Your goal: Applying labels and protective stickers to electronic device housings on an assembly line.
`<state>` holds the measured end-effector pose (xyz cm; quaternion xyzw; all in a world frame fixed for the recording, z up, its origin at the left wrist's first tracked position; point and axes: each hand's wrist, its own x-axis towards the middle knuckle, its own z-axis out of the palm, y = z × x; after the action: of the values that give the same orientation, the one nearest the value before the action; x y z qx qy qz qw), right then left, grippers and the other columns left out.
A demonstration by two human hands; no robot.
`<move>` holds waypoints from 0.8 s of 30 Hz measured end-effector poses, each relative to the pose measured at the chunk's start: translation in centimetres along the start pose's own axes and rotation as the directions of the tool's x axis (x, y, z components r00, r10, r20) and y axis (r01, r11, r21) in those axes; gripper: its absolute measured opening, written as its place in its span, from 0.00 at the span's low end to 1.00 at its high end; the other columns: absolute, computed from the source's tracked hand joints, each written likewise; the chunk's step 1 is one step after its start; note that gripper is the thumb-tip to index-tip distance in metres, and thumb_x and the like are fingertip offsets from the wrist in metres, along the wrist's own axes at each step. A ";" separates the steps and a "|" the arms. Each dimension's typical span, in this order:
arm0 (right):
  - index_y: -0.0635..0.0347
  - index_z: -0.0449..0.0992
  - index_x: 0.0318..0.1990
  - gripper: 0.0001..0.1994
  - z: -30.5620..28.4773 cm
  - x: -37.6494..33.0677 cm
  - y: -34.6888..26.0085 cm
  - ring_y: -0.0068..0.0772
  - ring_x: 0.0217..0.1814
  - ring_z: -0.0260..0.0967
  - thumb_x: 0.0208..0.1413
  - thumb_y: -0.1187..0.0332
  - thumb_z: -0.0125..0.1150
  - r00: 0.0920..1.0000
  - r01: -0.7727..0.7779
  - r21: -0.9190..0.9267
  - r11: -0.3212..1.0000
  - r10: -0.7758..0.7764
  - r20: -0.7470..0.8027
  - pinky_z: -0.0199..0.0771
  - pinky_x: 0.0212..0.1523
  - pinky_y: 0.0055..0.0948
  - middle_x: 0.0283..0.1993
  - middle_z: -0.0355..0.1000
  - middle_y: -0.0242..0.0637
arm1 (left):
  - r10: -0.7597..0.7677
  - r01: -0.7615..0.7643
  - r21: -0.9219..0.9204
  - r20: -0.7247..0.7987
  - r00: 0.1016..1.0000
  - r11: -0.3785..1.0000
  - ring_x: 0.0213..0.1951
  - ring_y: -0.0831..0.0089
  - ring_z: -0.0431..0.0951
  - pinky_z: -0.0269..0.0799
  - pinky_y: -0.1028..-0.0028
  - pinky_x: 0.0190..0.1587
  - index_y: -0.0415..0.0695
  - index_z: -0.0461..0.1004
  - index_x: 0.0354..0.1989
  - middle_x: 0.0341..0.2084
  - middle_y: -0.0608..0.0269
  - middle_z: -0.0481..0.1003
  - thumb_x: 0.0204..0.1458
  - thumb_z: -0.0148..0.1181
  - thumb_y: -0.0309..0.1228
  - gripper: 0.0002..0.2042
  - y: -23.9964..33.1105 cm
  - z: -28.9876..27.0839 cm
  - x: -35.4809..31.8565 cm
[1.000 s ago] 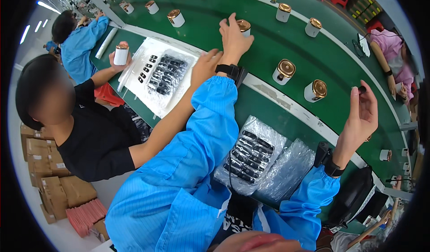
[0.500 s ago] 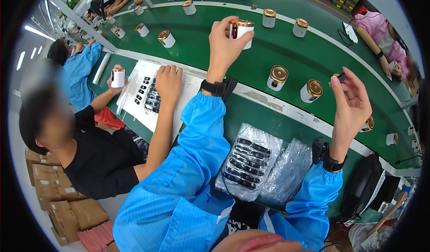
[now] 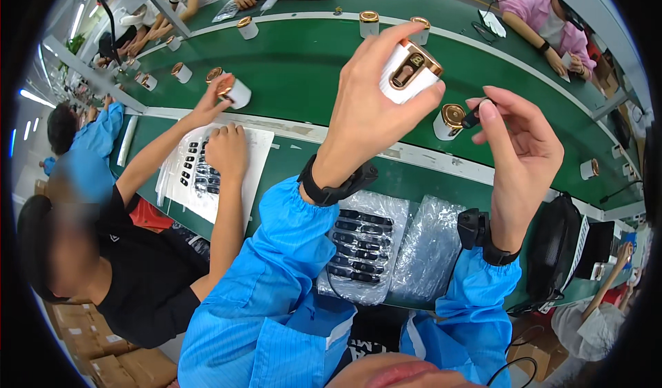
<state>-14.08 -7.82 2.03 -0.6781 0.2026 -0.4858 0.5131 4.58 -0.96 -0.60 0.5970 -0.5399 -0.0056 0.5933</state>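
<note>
My left hand (image 3: 362,109) grips a white ribbed housing (image 3: 392,78) with a gold rim, raised over the green belt and tilted. Its gold-framed oval recess shows toward me. To the right, my right hand (image 3: 524,140) pinches a small black oval piece (image 3: 472,118) between thumb and fingers, apart from the housing. Just behind that piece, another white housing with a gold lid (image 3: 448,122) stands on the belt. Below my hands lies a clear plastic-wrapped tray (image 3: 358,247) with several similar black pieces, beside a crumpled clear plastic bag (image 3: 427,250).
More gold-topped housings (image 3: 369,24) stand along the green belt (image 3: 296,64). At left, a co-worker's hand (image 3: 207,105) touches a housing (image 3: 236,93); a white sheet (image 3: 252,171) with black pieces lies before that person. A black bag (image 3: 555,247) is at my right.
My left hand has brought the housing nearer and turned its recess toward me. My right hand has shifted left with the black piece. The co-worker's hand has moved a housing onto the belt.
</note>
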 end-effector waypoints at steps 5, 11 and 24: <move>0.72 0.82 0.49 0.09 0.4 0.5 0.6 0.24 0.43 0.79 0.62 0.79 0.68 0.999 0.054 0.096 0.994 -0.053 -0.012 0.81 0.43 0.22 0.43 0.81 0.38 | 0.009 0.009 -0.109 0.164 0.986 0.994 0.47 0.74 0.80 0.77 0.73 0.49 0.44 0.65 0.70 0.48 0.61 0.78 0.46 0.76 0.26 0.39 0.6 1.0 -0.8; 0.73 0.81 0.49 0.10 -1.1 0.9 0.8 0.24 0.42 0.78 0.61 0.80 0.69 0.999 -0.026 0.220 0.975 0.018 0.036 0.81 0.42 0.23 0.44 0.80 0.38 | 0.111 -0.081 -0.130 0.247 0.963 0.988 0.50 0.71 0.81 0.78 0.72 0.50 0.44 0.63 0.70 0.52 0.59 0.76 0.44 0.79 0.27 0.42 1.6 1.0 -1.1; 0.70 0.81 0.49 0.09 -2.8 -0.9 -2.8 0.21 0.39 0.72 0.62 0.81 0.65 0.974 0.213 -0.144 0.966 -0.222 -0.048 0.71 0.33 0.19 0.43 0.74 0.36 | 0.176 -0.100 -0.369 0.176 0.969 0.924 0.47 0.73 0.82 0.80 0.74 0.48 0.44 0.57 0.70 0.50 0.56 0.78 0.40 0.84 0.29 0.49 2.2 1.5 -1.0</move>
<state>-17.52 -7.37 4.16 -0.7143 0.1763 -0.5454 0.4016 1.77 -0.75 -0.12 0.4357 -0.6292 -0.1235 0.6317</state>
